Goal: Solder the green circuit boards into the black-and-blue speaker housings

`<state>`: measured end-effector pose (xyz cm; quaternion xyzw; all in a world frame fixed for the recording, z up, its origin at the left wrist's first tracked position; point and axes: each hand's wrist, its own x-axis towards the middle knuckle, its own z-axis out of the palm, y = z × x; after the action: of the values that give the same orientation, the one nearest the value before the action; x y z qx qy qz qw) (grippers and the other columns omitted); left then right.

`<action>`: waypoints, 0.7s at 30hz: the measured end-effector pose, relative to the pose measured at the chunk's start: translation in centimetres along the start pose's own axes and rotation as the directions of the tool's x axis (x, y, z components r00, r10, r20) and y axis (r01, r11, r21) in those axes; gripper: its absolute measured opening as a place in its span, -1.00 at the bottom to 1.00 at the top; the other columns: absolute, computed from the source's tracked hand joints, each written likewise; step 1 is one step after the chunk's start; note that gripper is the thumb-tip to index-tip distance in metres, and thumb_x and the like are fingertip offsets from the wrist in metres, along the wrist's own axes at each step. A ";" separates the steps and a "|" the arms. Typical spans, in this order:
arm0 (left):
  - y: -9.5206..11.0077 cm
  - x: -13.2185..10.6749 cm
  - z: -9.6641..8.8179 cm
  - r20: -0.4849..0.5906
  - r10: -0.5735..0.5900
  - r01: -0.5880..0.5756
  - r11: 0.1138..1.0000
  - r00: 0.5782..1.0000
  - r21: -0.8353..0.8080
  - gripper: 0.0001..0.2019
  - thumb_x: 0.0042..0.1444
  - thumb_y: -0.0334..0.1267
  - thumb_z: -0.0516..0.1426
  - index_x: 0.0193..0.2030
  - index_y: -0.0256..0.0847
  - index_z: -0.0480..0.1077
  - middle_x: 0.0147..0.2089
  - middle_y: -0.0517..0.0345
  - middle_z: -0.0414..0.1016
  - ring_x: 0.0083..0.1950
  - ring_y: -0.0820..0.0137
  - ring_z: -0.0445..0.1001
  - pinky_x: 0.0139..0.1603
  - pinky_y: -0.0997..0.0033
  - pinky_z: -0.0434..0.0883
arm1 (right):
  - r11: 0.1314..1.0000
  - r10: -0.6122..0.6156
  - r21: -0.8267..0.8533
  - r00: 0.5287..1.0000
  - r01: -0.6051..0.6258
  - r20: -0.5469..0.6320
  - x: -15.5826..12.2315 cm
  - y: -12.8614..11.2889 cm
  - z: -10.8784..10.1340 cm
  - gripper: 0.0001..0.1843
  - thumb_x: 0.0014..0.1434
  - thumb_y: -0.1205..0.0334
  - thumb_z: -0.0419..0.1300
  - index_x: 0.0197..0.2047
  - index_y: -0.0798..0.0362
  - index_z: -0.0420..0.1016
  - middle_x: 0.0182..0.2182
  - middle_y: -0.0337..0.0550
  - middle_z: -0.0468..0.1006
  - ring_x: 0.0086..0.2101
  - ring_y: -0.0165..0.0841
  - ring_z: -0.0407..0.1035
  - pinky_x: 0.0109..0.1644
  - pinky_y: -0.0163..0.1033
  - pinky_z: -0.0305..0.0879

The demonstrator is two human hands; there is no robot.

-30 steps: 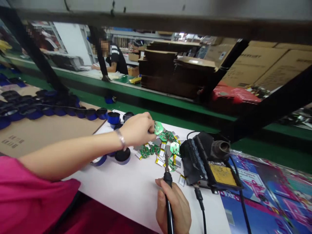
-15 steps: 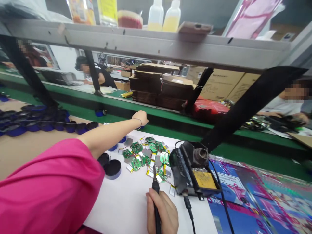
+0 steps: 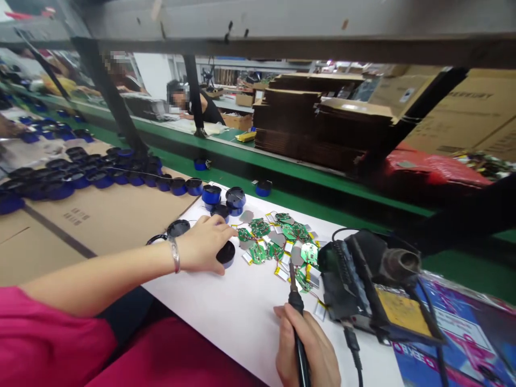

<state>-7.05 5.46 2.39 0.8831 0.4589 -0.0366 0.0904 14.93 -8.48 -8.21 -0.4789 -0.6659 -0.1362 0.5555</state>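
My left hand (image 3: 205, 244) reaches over the white sheet (image 3: 201, 306), fingers spread around a round black case (image 3: 226, 253). Whether the fingers touch the case I cannot tell. In my right hand (image 3: 308, 344) is a soldering iron (image 3: 296, 301), held like a pen, its tip pointing at a pile of green circuit boards (image 3: 276, 250) with small silver battery cells (image 3: 312, 275). Beside the left hand lies a black round case (image 3: 178, 228), and behind it stand several blue-sided round cases (image 3: 236, 200).
At right stands a soldering station (image 3: 350, 285) with a yellow sponge (image 3: 403, 312) and cable. Many blue-black cases (image 3: 100, 174) cover the cardboard (image 3: 100, 220) at left. One blue case (image 3: 264, 188) sits on the green surface. A shelf beam (image 3: 282, 32) crosses overhead; a person (image 3: 201, 105) works beyond.
My left hand has come back from the far green edge to the black case, leaving a blue case there. The view has swung left and down; the right hand still holds the iron.
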 end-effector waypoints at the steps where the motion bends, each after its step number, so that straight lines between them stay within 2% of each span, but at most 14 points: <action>1: 0.0 -0.4 0.7 -0.002 -0.006 0.006 1.000 1.000 -0.002 -0.36 -0.14 -0.21 0.36 0.15 -0.21 0.38 0.12 -0.10 0.52 0.24 -0.05 0.30 0.20 -0.02 0.22 | 1.000 -0.005 0.013 1.000 0.005 -0.010 0.0 0.0 -0.1 -0.66 0.18 0.51 0.24 0.03 0.14 0.50 -0.35 -0.15 0.65 -0.39 -0.32 0.56 -0.27 -0.24 0.55; 4: 1.1 -1.0 2.0 -0.061 0.015 -0.017 0.999 0.998 -0.037 -0.47 -0.10 -0.36 0.26 0.10 -0.20 0.40 0.07 -0.07 0.55 0.22 -0.01 0.31 0.21 -0.07 0.18 | 0.999 0.025 0.048 0.999 -0.023 -0.043 0.2 -0.2 -0.4 -0.65 0.19 0.52 0.24 0.04 0.11 0.50 -0.35 -0.16 0.65 -0.40 -0.32 0.56 -0.30 -0.23 0.54; 6: 2.7 -1.3 2.3 -0.098 0.071 -0.079 0.994 0.993 -0.076 -0.49 -0.09 -0.34 0.26 0.08 -0.18 0.41 0.05 -0.05 0.55 0.22 -0.01 0.31 0.21 -0.09 0.17 | 0.997 0.066 0.031 0.995 -0.064 -0.079 0.3 -0.4 -0.7 -0.67 0.19 0.51 0.24 0.01 0.09 0.52 -0.35 -0.18 0.65 -0.37 -0.31 0.56 -0.28 -0.22 0.54; 9: 5.1 -1.0 2.2 -0.072 0.175 -0.186 0.963 0.982 -0.196 -0.46 -0.07 -0.12 0.35 0.08 -0.18 0.42 0.05 -0.03 0.56 0.19 0.01 0.36 0.19 -0.01 0.26 | 0.995 0.097 -0.020 0.989 -0.100 -0.113 0.6 -0.8 -1.2 -0.69 0.18 0.51 0.25 -0.01 0.10 0.54 -0.35 -0.19 0.66 -0.35 -0.31 0.57 -0.22 -0.20 0.53; 11: 5.9 0.0 2.1 -0.075 0.151 -0.165 0.955 0.986 -0.247 -0.48 0.04 0.02 0.30 0.10 -0.16 0.42 0.08 0.02 0.55 0.15 0.12 0.42 0.17 0.17 0.33 | 0.995 0.096 -0.027 0.990 -0.100 -0.105 0.8 -1.1 -1.5 -0.68 0.17 0.52 0.26 -0.01 0.11 0.55 -0.34 -0.18 0.66 -0.35 -0.31 0.57 -0.20 -0.21 0.53; 12: 5.9 0.8 2.0 -0.085 0.101 -0.119 0.962 0.991 -0.244 -0.55 0.15 0.01 0.23 0.10 -0.16 0.42 0.09 0.03 0.55 0.13 0.19 0.45 0.15 0.24 0.35 | 0.994 0.098 -0.028 0.990 -0.102 -0.104 0.9 -1.3 -1.7 -0.69 0.17 0.52 0.26 -0.01 0.12 0.55 -0.34 -0.18 0.66 -0.36 -0.31 0.57 -0.20 -0.21 0.53; 14: 5.3 2.5 2.1 -0.108 -0.031 0.011 0.983 0.994 -0.183 -0.72 0.29 -0.21 0.08 0.07 -0.21 0.44 0.07 -0.02 0.55 0.10 0.21 0.47 0.13 0.25 0.36 | 0.992 0.109 -0.053 0.987 -0.116 -0.120 1.0 -1.6 -2.0 -0.72 0.19 0.48 0.26 -0.03 0.11 0.56 -0.34 -0.18 0.66 -0.36 -0.31 0.57 -0.19 -0.20 0.52; 17: 3.8 5.0 2.8 -0.088 -0.133 0.123 0.986 0.987 -0.110 -0.72 0.15 -0.48 0.09 -0.01 -0.33 0.46 0.03 -0.19 0.56 0.10 0.05 0.42 0.10 0.08 0.34 | 0.984 0.133 -0.107 0.985 -0.145 -0.112 1.0 -1.9 -2.5 -0.76 0.21 0.43 0.27 -0.04 0.07 0.55 -0.34 -0.21 0.66 -0.35 -0.30 0.57 -0.16 -0.18 0.52; 21: 2.3 6.4 3.7 -0.060 -0.138 0.131 0.986 0.989 -0.104 -0.66 0.04 -0.52 0.15 -0.01 -0.27 0.46 0.07 -0.14 0.54 0.15 0.01 0.37 0.18 -0.04 0.24 | 0.984 0.138 -0.106 0.989 -0.143 -0.057 0.9 -2.0 -2.7 -0.75 0.23 0.39 0.26 -0.02 0.05 0.53 -0.33 -0.20 0.66 -0.37 -0.29 0.57 -0.21 -0.18 0.54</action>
<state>-1.35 8.60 -1.90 0.8452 0.5215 0.0100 0.1164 15.08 -10.94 -5.80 -0.5511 -0.6081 -0.1448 0.5528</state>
